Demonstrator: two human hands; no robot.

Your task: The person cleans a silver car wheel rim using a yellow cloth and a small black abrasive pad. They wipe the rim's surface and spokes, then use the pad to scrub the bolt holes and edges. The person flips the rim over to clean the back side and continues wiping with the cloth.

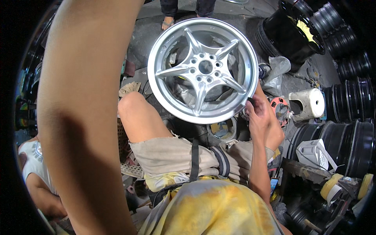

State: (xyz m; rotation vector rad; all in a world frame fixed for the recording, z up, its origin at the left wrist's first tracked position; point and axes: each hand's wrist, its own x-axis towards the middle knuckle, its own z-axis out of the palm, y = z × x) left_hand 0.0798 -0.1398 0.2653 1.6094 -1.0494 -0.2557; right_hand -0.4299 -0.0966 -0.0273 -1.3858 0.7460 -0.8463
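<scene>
A silver alloy wheel rim (161,98) with pointed spokes and a ring of bolt holes lies face up before my knees. At its lower right edge is my right hand (257,107), its fingers bent and closed around a small dark piece (250,102) beside the lip. The kind of that piece cannot be made out. My left forearm (84,98) rises close to the camera and fills much of the left side. The hand at its end lies beyond the upper edge of the view.
Black wheel rims (348,98) stand stacked on the right. Near them are a white stool (312,102), a pale plastic box (312,154) and tape rolls (331,188). A bucket (222,131) sits under the silver rim. One person (39,168) is at left; another's feet (167,23) show ahead.
</scene>
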